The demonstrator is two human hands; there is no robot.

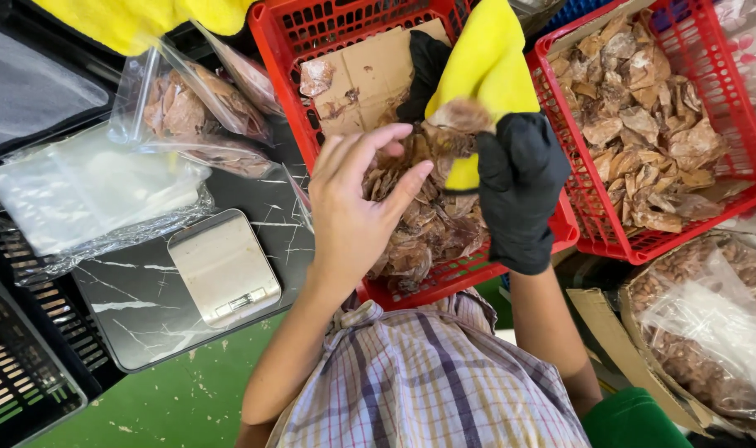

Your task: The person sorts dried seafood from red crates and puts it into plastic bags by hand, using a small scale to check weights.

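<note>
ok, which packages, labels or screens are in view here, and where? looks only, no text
Filled bags: clear plastic, brown dried pieces inside, top left beside the red crate.
Empty bag stack: clear, flat, left on the dark marble-look board.
Scale: small, silver, rectangular, with a narrow display strip on its near edge, centre left.
Big bag: open, clear, brown pieces, bottom right.
Labels: none visible.

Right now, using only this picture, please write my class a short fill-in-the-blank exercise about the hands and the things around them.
1. The right hand wears a ____ glove.
2. The bare left hand reaches into a ____ plastic crate of dried brown pieces.
3. The gloved hand holds a ____ cloth.
4. The small scale lies on a dark ____-patterned tabletop.

Missing words: black; red; yellow; marble
</note>
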